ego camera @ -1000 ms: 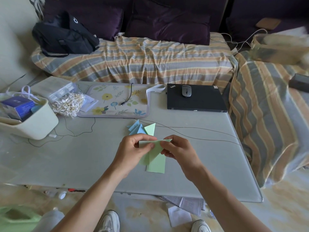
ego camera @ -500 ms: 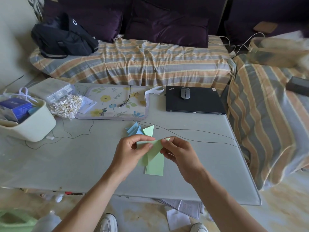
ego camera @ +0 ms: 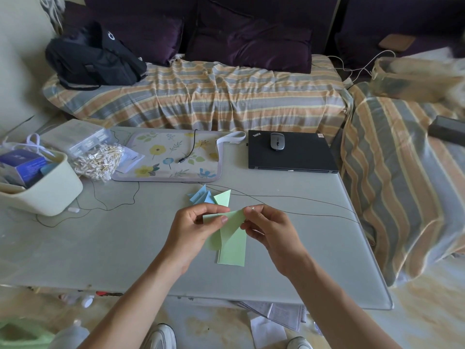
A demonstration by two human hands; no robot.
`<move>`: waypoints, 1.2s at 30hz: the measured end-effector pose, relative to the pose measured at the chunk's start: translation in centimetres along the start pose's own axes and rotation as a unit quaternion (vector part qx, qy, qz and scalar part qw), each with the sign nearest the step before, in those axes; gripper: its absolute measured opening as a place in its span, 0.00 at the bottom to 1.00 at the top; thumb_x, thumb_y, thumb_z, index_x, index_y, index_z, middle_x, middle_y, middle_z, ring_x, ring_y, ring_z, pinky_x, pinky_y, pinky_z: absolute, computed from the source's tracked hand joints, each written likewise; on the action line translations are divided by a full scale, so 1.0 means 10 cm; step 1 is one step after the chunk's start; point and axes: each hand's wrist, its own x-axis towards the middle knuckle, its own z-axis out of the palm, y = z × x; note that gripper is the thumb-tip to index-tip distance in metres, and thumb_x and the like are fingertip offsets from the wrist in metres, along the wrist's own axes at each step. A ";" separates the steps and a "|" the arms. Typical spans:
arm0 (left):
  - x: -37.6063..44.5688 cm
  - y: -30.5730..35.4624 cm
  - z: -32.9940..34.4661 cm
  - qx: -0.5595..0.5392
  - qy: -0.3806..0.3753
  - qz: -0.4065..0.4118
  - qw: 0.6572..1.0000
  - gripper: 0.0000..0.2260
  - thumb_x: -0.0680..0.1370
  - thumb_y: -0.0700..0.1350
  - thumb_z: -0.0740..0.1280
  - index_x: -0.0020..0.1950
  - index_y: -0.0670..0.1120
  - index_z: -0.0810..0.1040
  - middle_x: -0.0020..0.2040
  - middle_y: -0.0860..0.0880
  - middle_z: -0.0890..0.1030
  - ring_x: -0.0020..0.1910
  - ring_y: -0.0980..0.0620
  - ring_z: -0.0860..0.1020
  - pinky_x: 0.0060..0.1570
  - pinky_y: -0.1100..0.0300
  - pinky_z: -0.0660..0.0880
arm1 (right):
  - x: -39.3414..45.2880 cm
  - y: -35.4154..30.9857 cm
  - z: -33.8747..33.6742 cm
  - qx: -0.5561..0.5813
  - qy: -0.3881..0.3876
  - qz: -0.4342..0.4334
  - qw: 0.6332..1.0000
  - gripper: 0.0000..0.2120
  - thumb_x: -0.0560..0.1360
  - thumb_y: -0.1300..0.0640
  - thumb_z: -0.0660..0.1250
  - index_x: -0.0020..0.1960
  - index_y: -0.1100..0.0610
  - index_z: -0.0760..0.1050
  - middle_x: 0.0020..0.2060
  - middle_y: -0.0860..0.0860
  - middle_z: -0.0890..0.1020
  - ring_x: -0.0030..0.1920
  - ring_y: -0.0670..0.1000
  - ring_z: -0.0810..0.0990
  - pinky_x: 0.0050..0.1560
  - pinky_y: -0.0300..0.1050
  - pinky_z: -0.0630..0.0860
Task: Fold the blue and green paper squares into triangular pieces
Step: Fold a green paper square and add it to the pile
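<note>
The person is holding a partly folded green paper (ego camera: 232,238) above the near middle of the grey table (ego camera: 125,248), working it with both hands. The left hand (ego camera: 193,230) is gripping the paper's left part, its thumb lying across the top fold and its fingers curling behind the sheet. The right hand (ego camera: 270,231) is pinching the paper's upper right corner between thumb and forefinger, the other fingers curling under. A slanted flap is showing between the two hands, and a long strip of the same paper is hanging down toward the table's near edge; whether its lower end is touching the surface cannot be told.

Just beyond the hands, finished pieces are lying on the table: a small cluster of blue folded pieces (ego camera: 201,196) and, touching it on the right, a green triangular piece (ego camera: 224,197). A thin black cable (ego camera: 289,197) is running across the table just behind them.

Farther back, a floral pad (ego camera: 166,157) is lying flat with a short cord on it, and a closed black laptop (ego camera: 292,154) is sitting to its right with a grey mouse (ego camera: 277,141) on its lid. At the left edge a cream basket (ego camera: 50,190) is holding a blue box (ego camera: 22,163), and a bag of cotton swabs (ego camera: 98,162) is lying beside it. Behind the table, a striped sofa cover (ego camera: 214,96) is carrying a black backpack (ego camera: 93,56) and dark purple cushions (ego camera: 251,44). White shoes (ego camera: 163,336) are showing at the bottom edge.
</note>
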 end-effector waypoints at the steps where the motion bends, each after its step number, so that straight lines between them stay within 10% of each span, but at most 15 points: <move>1: 0.00 0.00 0.00 0.000 0.000 -0.002 1.000 0.07 0.74 0.39 0.77 0.49 0.50 0.88 0.46 0.50 0.88 0.44 0.56 0.82 0.43 0.71 0.74 | 0.00 0.00 -0.01 0.006 0.001 0.001 1.000 0.08 0.79 0.57 0.70 0.41 0.55 0.82 0.39 0.54 0.82 0.42 0.51 0.81 0.55 0.47 0.77; 21: -0.02 -0.03 0.02 -0.011 0.008 -0.036 0.999 0.06 0.75 0.39 0.76 0.50 0.47 0.87 0.43 0.49 0.87 0.41 0.57 0.83 0.42 0.69 0.76 | -0.02 0.05 0.08 -0.063 -0.007 -0.005 0.998 0.07 0.79 0.60 0.70 0.44 0.61 0.77 0.37 0.54 0.83 0.41 0.51 0.81 0.55 0.49 0.80; 31: -0.01 -0.14 0.03 0.085 -0.043 -0.052 0.994 0.03 0.76 0.42 0.75 0.46 0.50 0.87 0.44 0.46 0.87 0.48 0.43 0.85 0.58 0.44 0.81 | 0.00 0.11 0.08 -0.161 0.040 -0.043 0.985 0.08 0.78 0.57 0.70 0.45 0.62 0.80 0.34 0.49 0.81 0.35 0.46 0.77 0.39 0.40 0.73; 36: 0.00 -0.06 0.05 0.026 -0.026 -0.021 0.999 0.03 0.78 0.42 0.74 0.50 0.46 0.88 0.47 0.48 0.88 0.48 0.53 0.85 0.55 0.56 0.82 | -0.01 0.16 0.12 -0.250 -0.007 -0.073 0.966 0.10 0.78 0.53 0.72 0.40 0.55 0.80 0.31 0.44 0.80 0.33 0.44 0.74 0.36 0.36 0.69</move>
